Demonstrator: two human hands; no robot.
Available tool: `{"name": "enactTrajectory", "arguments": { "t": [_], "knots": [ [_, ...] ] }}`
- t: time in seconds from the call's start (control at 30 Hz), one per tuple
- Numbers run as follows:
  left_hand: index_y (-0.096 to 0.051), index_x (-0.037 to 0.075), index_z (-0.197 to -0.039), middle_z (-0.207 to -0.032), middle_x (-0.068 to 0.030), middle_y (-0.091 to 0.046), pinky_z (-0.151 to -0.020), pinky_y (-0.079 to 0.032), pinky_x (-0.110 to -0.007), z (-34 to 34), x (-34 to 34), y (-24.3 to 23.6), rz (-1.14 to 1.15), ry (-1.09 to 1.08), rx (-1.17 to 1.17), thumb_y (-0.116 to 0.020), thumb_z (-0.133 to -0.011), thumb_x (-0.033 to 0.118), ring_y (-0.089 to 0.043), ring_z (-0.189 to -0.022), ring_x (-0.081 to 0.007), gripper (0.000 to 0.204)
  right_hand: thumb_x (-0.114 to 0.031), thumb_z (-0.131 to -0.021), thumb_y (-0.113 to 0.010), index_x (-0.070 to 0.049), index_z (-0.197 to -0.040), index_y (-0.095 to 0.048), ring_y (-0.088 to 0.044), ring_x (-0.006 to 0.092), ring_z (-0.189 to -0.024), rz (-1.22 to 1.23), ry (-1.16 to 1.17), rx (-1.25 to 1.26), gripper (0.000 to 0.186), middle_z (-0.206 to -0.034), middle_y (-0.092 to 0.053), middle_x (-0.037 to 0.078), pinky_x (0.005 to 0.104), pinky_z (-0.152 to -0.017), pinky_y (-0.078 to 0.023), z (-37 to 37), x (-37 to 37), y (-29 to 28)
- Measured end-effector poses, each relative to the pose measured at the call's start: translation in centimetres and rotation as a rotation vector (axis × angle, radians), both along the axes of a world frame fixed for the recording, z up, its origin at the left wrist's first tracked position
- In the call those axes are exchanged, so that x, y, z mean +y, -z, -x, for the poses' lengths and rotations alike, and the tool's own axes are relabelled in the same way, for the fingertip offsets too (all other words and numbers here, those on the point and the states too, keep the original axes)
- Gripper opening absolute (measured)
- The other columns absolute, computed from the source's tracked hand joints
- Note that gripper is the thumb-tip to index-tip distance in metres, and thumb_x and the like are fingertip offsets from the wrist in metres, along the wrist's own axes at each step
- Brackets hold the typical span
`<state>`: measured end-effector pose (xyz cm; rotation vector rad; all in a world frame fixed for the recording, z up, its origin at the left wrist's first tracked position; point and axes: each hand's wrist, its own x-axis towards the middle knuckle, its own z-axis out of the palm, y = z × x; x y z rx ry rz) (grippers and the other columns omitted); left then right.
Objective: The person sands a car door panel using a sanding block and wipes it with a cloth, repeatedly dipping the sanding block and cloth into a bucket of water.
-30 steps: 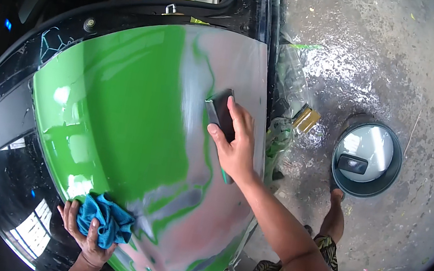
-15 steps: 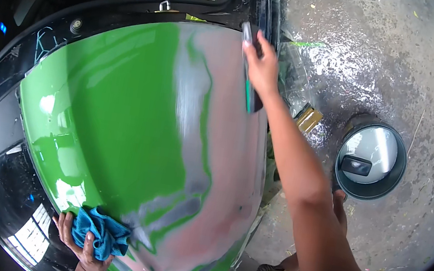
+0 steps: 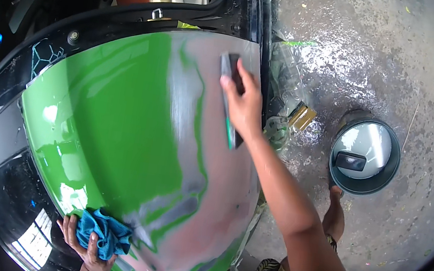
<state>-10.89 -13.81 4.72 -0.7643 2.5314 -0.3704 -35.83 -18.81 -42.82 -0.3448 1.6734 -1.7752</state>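
Note:
A car panel (image 3: pixel 123 115), glossy green on its left, lies before me with a dull pinkish-grey sanded band along its right side. Wrapped around a long dark sanding block (image 3: pixel 229 65) with a green strip, my right hand (image 3: pixel 245 103) keeps it against the upper part of that band. The hand hides the block's middle. At the panel's lower left edge, my left hand (image 3: pixel 83 245) grips a crumpled blue cloth (image 3: pixel 105 233), pressed to the painted surface.
On the wet concrete floor (image 3: pixel 433 96) to the right stands a dark bucket (image 3: pixel 362 188) of cloudy water with a dark block (image 3: pixel 350 161) in it. Clear plastic sheeting (image 3: pixel 285 78) and a golden-brown packet (image 3: pixel 303 117) lie beside the panel. Dark car glass (image 3: pixel 5 181) borders its left.
My right hand has slid the sanding block down the pinkish band, toward me and slightly left. My left hand stays with the cloth. The whole view has shifted a little.

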Motion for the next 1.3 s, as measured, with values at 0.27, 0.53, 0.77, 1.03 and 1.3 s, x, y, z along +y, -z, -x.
{"name": "enactTrajectory", "arguments": {
  "t": [0.27, 0.53, 0.77, 1.03, 1.3],
  "knots": [
    [-0.033, 0.031, -0.161, -0.162, -0.0327, -0.024, -0.115, -0.018, -0.079, 1.1, -0.2, 0.7, -0.004, 0.027, 0.023, -0.053, -0.097, 0.066, -0.026, -0.147, -0.0568, 0.076, -0.035, -0.096, -0.075, 0.000, -0.144, -0.058, -0.067, 0.0302, -0.111, -0.060, 0.027, 0.048, 0.062, -0.123, -0.066, 0.024, 0.0376, -0.097, -0.051, 6.7, -2.6, 4.5],
    [-0.033, 0.030, -0.162, -0.160, -0.0337, -0.026, -0.115, -0.021, -0.077, 1.9, -0.9, 2.0, -0.023, 0.059, 0.075, -0.050, -0.097, 0.068, -0.029, -0.146, -0.0562, 0.077, -0.033, -0.098, -0.073, 0.002, -0.144, -0.056, -0.065, 0.0320, -0.115, 0.004, 0.043, 0.096, 0.060, -0.125, -0.063, 0.024, 0.0378, -0.100, -0.050, 9.7, -2.0, 6.5],
    [-0.039, 0.027, -0.159, -0.159, -0.0324, -0.030, -0.117, -0.017, -0.076, 0.5, -0.4, 1.0, 0.018, 0.027, 0.044, -0.060, -0.094, 0.061, -0.031, -0.146, -0.0548, 0.076, -0.025, -0.089, -0.082, -0.004, -0.156, -0.046, -0.055, 0.0407, -0.124, 0.016, -0.195, 0.038, 0.079, -0.136, -0.057, 0.023, 0.0523, -0.110, -0.041, -12.0, 18.5, -14.6],
    [-0.042, 0.016, -0.157, -0.158, -0.0325, -0.034, -0.121, -0.017, -0.070, 3.0, -1.0, 3.5, 0.060, 0.134, 0.111, -0.068, -0.089, 0.050, -0.034, -0.146, -0.0514, 0.080, -0.034, -0.099, -0.070, -0.001, -0.148, -0.053, -0.061, 0.0383, -0.116, -0.101, 0.013, 0.030, 0.061, -0.126, -0.063, 0.024, 0.0429, -0.102, -0.048, 2.4, 5.4, -0.5],
    [-0.049, 0.013, -0.154, -0.156, -0.0261, -0.040, -0.122, -0.019, -0.065, 2.3, -0.4, 2.1, 0.114, 0.127, 0.125, -0.074, -0.087, 0.036, -0.036, -0.145, -0.0476, 0.075, -0.025, -0.091, -0.080, -0.002, -0.152, -0.050, -0.056, 0.0396, -0.119, 0.058, -0.118, 0.116, 0.072, -0.129, -0.060, 0.022, 0.0478, -0.108, -0.042, -14.8, 19.3, -11.0]
  ]
}}
